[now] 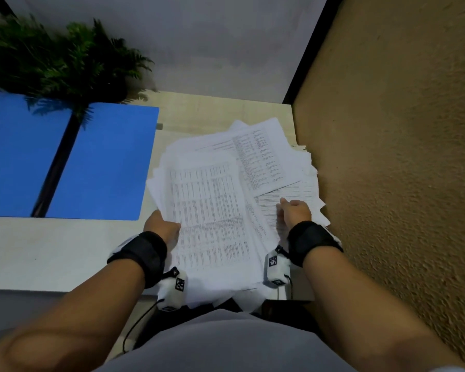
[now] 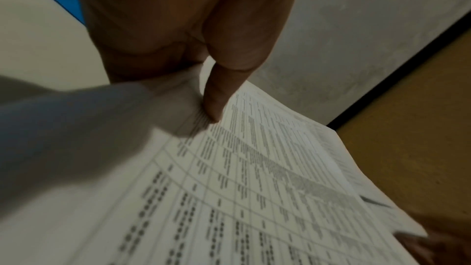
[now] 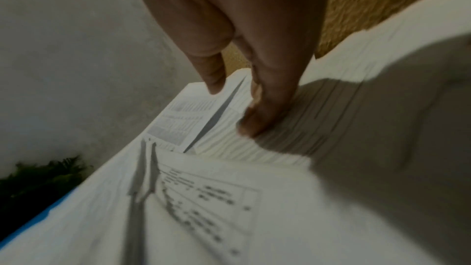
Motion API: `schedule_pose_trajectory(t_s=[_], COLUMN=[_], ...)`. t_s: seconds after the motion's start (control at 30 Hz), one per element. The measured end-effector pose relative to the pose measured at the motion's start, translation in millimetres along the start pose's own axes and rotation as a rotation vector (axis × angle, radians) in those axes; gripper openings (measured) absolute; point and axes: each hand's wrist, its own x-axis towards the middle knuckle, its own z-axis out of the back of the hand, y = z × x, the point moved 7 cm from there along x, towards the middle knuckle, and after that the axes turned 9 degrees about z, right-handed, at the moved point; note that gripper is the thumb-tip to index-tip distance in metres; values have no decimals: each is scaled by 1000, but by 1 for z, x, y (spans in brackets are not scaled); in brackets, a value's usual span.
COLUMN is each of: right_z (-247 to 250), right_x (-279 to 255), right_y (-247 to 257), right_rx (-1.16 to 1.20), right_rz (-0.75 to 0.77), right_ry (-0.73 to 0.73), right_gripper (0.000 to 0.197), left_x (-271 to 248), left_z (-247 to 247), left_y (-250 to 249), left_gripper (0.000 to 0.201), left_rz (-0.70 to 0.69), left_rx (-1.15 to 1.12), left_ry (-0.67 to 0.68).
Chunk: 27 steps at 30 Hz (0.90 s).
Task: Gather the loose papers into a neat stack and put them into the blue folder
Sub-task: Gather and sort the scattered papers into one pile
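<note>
At nine o'clock on the pale, smooth desk (image 1: 51, 253) we see the blue folder (image 1: 102, 162) lying open and flat, two matte rectangular panels split by a dark spine, its far edge under the feathery fronds of a green fern (image 1: 65, 57) at ten o'clock. A plain grey wall (image 1: 212, 36) rises behind.

Just right of the folder, at the centre of the head view, we find the loose papers (image 1: 212, 200): a thick, ragged heap of thin white sheets printed with dense tables, corners fanned out at differing angles, the near edges overhanging the desk toward six o'clock. The folder and papers lie near each other, not touching.

Our left hand (image 1: 163, 226) grips the heap at its seven o'clock edge; in the left wrist view the thumb (image 2: 216, 98) presses down onto the printed top sheet while the other fingers go under the bundle, out of sight. A black fabric strap wraps the wrist.

Our right hand (image 1: 293, 213) clamps the papers at four o'clock. In the right wrist view its fingers (image 3: 265, 112) curl over the stacked, layered edges of the sheets, the thumb (image 3: 214, 72) held above the top page; the picture is blurred.

At three o'clock a coarse, grainy tan partition (image 1: 400, 157) stands beside the desk, edged by a black frame.
</note>
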Motion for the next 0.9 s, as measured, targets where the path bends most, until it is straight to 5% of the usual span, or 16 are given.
schedule_pose_trajectory(t_s=[0.1,0.27,0.47,0.57,0.67,0.8,0.9], right_z=[-29,-60,-66,-53,-13,21,36], right_x=[-2,-6,-7,-7,-9,-38,-54], right_y=[6,15,2,4,2,-23,-42], right_rx=[379,432,455,352,184,149,-63], right_rz=[-61,-92,-158,-193,-238,-282,-302], right_ry=[111,244,175,48,-173,-107,-40], right_gripper=[16,30,19,15,26,76,30], left_x=[1,4,9,13,21,29,25], left_z=[-5,-10,-16,-9,4,10,14], left_y=[1,-4,0,3,4,10,5], left_gripper=[28,24,37,24,22,22,21], left_rz=[-9,-75,-44,-48,-47,-28,-71], left_rx=[39,18,-244,-291,-240,-197,-98], left_ry=[-17,-52,7,-53,-98,-98,-183])
